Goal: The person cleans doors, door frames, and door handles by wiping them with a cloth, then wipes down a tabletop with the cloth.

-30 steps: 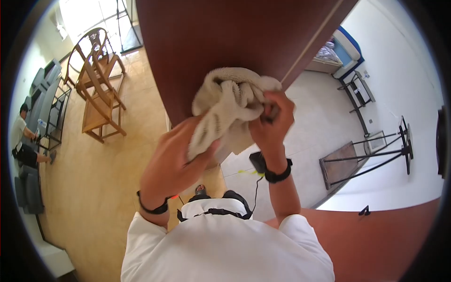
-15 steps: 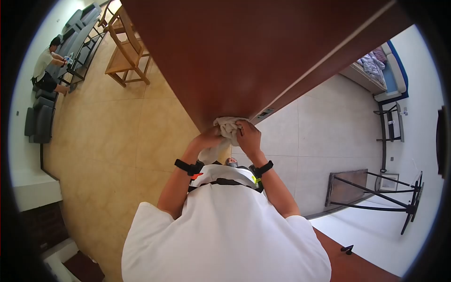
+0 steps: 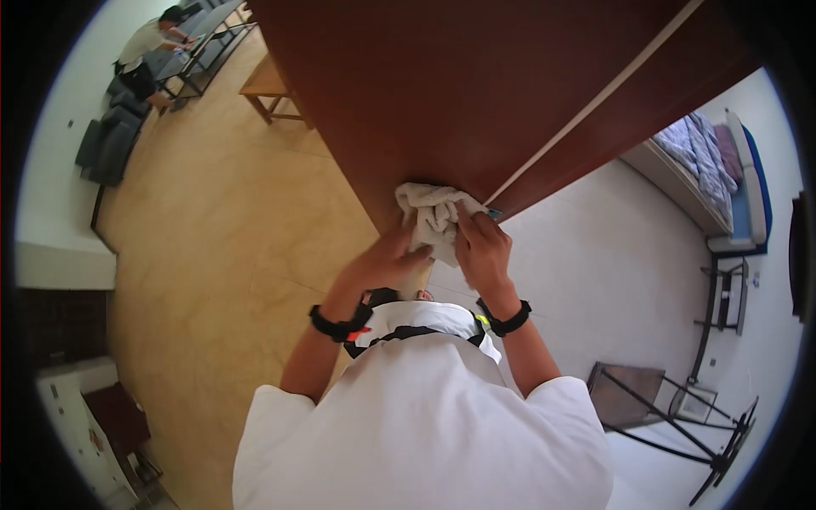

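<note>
A crumpled off-white cloth (image 3: 435,214) is bunched against the lower end of a dark red-brown door (image 3: 425,93), near its edge. My left hand (image 3: 381,257) is closed on the left side of the cloth, its fingers partly hidden by the folds. On the right side, my right hand (image 3: 486,252) grips the cloth with bent fingers. Black bands are round both wrists. A small metal plate (image 3: 494,213) shows on the door's edge, just right of the cloth.
At the upper left, a person (image 3: 146,49) leans over a table (image 3: 212,34) beside grey chairs (image 3: 109,153). A wooden chair (image 3: 270,85) stands left of the door. To the right are a bed (image 3: 693,161), a small rack (image 3: 722,297) and a folded black-legged table (image 3: 627,395).
Since a second ago, the cloth has become a tighter bundle and my hands have drawn in around it. The view has shifted, and the person at the left appears higher up.
</note>
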The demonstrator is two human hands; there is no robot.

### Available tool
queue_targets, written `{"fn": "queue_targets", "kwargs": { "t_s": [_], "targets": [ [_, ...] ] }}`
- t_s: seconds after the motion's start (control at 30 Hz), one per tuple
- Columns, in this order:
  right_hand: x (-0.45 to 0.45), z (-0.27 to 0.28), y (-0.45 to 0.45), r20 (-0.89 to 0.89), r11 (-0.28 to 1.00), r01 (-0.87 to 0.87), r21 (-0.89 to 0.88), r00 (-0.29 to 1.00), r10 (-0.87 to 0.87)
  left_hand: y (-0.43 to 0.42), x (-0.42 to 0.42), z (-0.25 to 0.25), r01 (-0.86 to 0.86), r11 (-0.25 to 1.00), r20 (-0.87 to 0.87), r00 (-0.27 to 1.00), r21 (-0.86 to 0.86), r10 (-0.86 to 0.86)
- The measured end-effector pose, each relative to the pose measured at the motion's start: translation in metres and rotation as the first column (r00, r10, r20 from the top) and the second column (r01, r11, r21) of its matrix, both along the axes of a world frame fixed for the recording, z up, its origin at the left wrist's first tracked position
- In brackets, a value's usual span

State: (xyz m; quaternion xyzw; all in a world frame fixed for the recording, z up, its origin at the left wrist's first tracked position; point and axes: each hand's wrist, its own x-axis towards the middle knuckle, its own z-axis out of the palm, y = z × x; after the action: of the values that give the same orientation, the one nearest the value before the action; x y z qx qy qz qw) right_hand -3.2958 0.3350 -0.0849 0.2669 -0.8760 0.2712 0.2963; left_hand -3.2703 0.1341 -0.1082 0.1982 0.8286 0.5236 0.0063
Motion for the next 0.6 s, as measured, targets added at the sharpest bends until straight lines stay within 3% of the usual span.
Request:
{"fn": "queue_targets", "kwargs": {
  "t_s": [0.07,0.13,0.23,0.33,0.4,0.47,0.57,0.6],
  "targets": [
    [-0.009,-0.009,0.011,0.052,0.998,-0.049,0.046,0.998,0.047,0.021,-0.005,-0.013,-0.01,1.0,0.055,0.998,0.018,0.009],
    [-0.007,-0.014,0.014,0.243,0.994,-0.077,0.073,0.968,0.057,0.031,-0.008,-0.046,-0.019,1.0,0.099,0.995,-0.013,0.02],
    [-0.002,-0.031,0.016,0.342,0.981,-0.192,-0.007,0.922,0.182,0.039,-0.007,-0.09,-0.075,0.988,-0.052,0.996,-0.136,0.068],
    [0.01,-0.03,0.023,0.352,0.962,-0.27,-0.028,0.899,0.262,0.034,-0.012,-0.074,-0.124,0.987,0.103,0.986,-0.099,0.134],
    [0.026,-0.017,0.03,0.325,0.952,-0.305,0.027,0.903,0.28,0.027,0.003,-0.023,-0.166,0.985,0.097,0.98,-0.053,0.171],
    [0.033,0.001,0.034,0.421,0.964,-0.241,-0.117,0.867,0.268,0.026,0.01,0.043,-0.214,0.971,0.003,0.977,-0.108,0.215],
    [0.035,0.009,0.036,0.523,0.939,-0.171,-0.3,0.793,0.312,0.039,0.012,0.064,-0.239,0.945,0.006,0.969,-0.224,0.247],
    [0.032,0.0,0.037,0.553,0.918,-0.163,-0.362,0.755,0.352,0.045,0.013,0.058,-0.312,0.915,-0.073,0.95,-0.255,0.304]
  ]
}}
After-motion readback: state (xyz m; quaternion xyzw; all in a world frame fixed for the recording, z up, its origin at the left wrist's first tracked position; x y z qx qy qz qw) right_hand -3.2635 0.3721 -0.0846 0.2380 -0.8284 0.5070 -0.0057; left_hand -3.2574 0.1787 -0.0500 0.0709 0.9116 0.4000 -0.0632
